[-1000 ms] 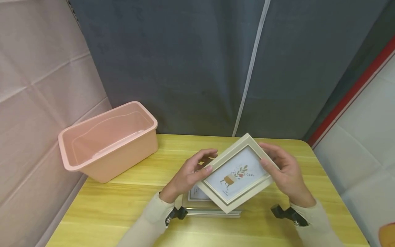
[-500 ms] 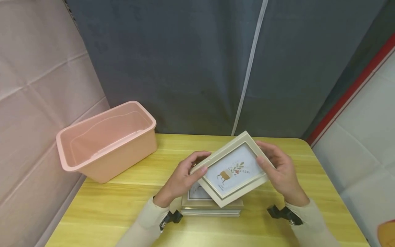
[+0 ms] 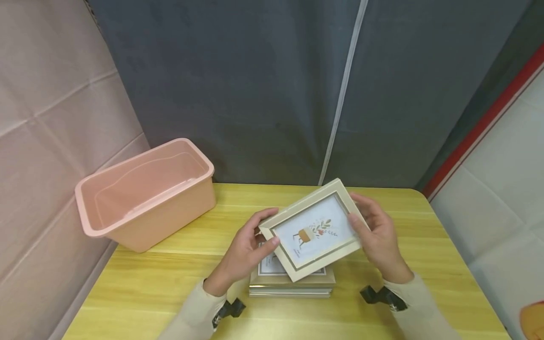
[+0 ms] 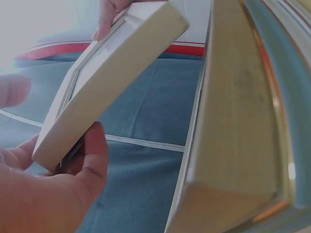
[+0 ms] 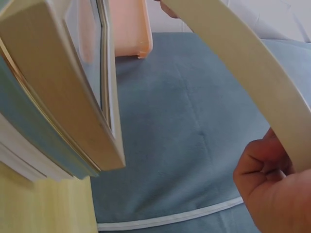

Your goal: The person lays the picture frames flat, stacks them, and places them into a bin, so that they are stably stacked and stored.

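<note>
My two hands hold a cream picture frame [image 3: 316,231] tilted above a stack of picture frames [image 3: 293,282]. Its print shows a small plant in an orange pot on legs. At its lower left side, my left hand [image 3: 245,248] has its thumb in front and its fingers behind. My right hand [image 3: 381,241] pinches the upper right side, thumb across the front border. In the left wrist view, curled fingers [image 4: 95,155] support the frame from below. The right wrist view shows the frame's edge [image 5: 248,73] with fingers bent behind it. The held frame partly covers the stack's top print.
A pink plastic tub [image 3: 170,215] stands at the back left of the yellow wooden table [image 3: 127,293]. A dark grey curtain [image 3: 238,94] hangs behind the table. Something orange [image 3: 532,321] shows at the lower right edge.
Both hands have shifted a little left with the picture frame, which has turned slightly flatter to the view. More of the stack beneath now shows. The tub stays put.
</note>
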Action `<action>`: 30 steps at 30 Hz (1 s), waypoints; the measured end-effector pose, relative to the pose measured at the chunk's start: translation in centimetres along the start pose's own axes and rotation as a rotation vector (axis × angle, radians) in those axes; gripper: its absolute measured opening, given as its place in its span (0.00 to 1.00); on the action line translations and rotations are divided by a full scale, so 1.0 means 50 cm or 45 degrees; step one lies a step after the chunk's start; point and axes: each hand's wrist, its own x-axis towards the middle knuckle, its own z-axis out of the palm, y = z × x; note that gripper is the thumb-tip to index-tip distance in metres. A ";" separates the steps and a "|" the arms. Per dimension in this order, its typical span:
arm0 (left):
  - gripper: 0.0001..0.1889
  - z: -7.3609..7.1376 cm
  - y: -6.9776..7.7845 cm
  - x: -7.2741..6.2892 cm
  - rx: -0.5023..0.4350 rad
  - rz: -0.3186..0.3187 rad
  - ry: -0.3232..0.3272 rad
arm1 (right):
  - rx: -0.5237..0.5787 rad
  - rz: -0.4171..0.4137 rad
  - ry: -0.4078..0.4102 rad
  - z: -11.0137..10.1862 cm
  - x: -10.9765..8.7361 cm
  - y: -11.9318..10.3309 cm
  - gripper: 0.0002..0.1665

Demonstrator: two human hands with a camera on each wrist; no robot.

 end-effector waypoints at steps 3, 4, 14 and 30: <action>0.32 0.000 -0.003 -0.011 -0.031 0.006 0.036 | 0.022 0.043 0.037 0.010 -0.004 0.003 0.26; 0.32 -0.001 -0.004 -0.014 -0.043 0.012 0.045 | 0.033 0.060 0.046 0.013 -0.005 0.004 0.26; 0.36 0.000 -0.020 -0.031 -0.087 0.048 0.166 | 0.208 0.243 0.168 0.043 -0.014 0.007 0.26; 0.41 0.014 -0.022 -0.046 -0.038 -0.087 0.237 | 0.201 0.422 0.169 0.046 -0.025 0.007 0.28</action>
